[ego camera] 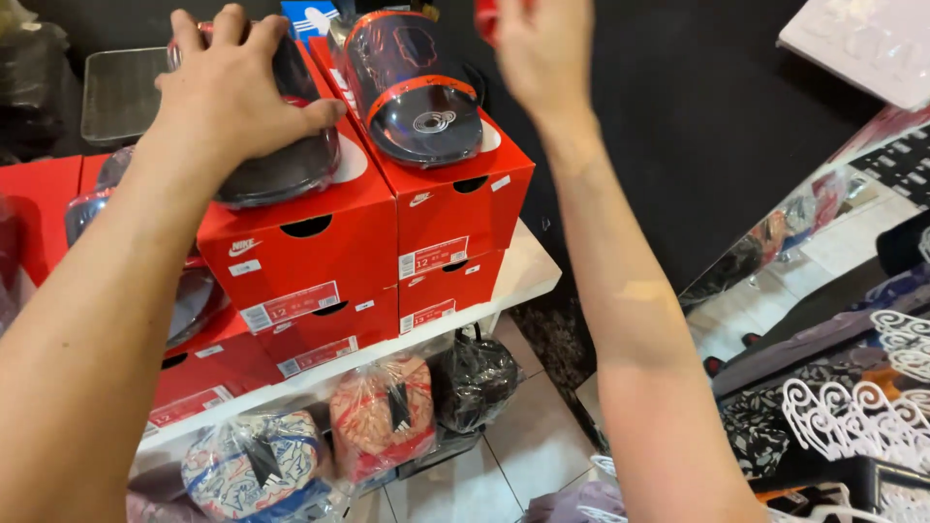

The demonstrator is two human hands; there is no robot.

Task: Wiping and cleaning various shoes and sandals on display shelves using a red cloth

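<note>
My left hand (232,92) rests on top of a plastic-wrapped dark shoe (281,169) lying on a red shoe box (310,242), fingers spread over it. Beside it a second wrapped shoe (417,92) with a red band lies on another red shoe box (455,203). My right hand (542,53) is raised at the top edge of the view, next to something red (484,19) that is mostly cut off. Whether the hand grips it cannot be told.
More red boxes (329,334) are stacked below on a white shelf (528,271). Under the shelf lie wrapped patterned shoes (383,416) and a black one (475,378). A mirror (823,242) leans at the right, with white ornate hangers (852,416) below.
</note>
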